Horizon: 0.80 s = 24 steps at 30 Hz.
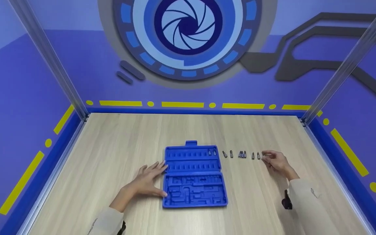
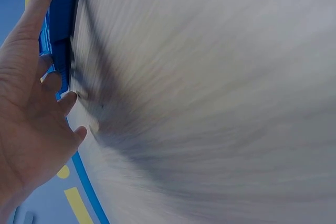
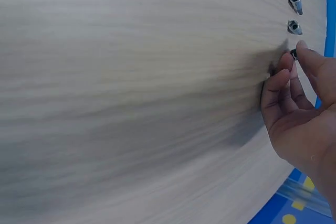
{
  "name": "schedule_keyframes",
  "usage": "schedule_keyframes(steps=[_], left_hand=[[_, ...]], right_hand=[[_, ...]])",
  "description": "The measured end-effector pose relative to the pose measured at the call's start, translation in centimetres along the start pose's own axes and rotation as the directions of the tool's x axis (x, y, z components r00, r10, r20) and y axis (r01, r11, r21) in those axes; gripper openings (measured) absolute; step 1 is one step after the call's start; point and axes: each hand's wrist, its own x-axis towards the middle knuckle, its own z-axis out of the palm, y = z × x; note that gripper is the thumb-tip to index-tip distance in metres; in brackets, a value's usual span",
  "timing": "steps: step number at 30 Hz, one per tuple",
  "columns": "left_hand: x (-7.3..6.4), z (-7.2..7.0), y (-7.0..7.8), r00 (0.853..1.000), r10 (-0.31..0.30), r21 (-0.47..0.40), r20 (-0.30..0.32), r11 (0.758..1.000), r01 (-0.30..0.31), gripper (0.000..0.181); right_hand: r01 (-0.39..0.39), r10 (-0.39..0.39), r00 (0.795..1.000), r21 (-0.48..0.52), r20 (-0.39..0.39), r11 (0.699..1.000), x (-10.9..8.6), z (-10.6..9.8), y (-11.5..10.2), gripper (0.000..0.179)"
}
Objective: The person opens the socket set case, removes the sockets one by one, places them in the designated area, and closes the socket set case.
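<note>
An opened blue plastic tool case (image 1: 193, 171) lies on the table in the head view, its moulded slots facing up. Two small metal bits (image 1: 212, 152) sit in slots at its upper right. My left hand (image 1: 147, 181) touches the case's left edge with spread fingers and thumb. Several loose screwdriver bits (image 1: 242, 154) form a row to the right of the case. At the right end of that row, my right hand (image 1: 276, 161) pinches a screwdriver bit (image 3: 294, 54) between thumb and index finger, which mostly cover it.
The wooden table (image 1: 126, 137) extends around the case. Blue printed walls (image 1: 188, 91) and metal posts (image 1: 341, 65) bound it at the back and sides.
</note>
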Motion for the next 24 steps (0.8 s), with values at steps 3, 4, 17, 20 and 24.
schedule_keyframes(steps=[3, 4, 17, 20, 24], left_hand=[[0.0, 0.0, 0.0, 1.0, -0.002, 0.007, 0.002, 1.0, 0.002, 0.117], [0.0, 0.0, 0.0, 1.0, -0.003, 0.008, 0.002, 1.0, 0.003, 0.118], [0.0, -0.1, 0.0, 1.0, 0.006, 0.0, 0.001, 1.0, -0.006, 0.117], [-0.1, 0.0, 0.0, 1.0, 0.005, -0.006, 0.008, 1.0, -0.004, 0.118], [-0.2, -0.1, 0.2, 1.0, -0.003, -0.011, 0.009, 1.0, 0.003, 0.118]], right_hand=[[-0.002, 0.002, 1.0, -0.006, -0.018, 1.0, 0.3, 0.2, 0.2, 0.043], [0.0, -0.001, 1.0, -0.015, -0.026, 1.0, 0.3, 0.3, 0.2, 0.043], [0.066, -0.077, 0.995, -0.158, -0.065, 0.985, 0.0, 0.3, -0.4, 0.042], [0.057, -0.063, 0.997, -0.135, -0.038, 0.989, -0.3, -0.2, -1.0, 0.042], [0.08, -0.083, 0.996, -0.113, -0.017, 0.99, -0.4, -0.7, -2.0, 0.041]])
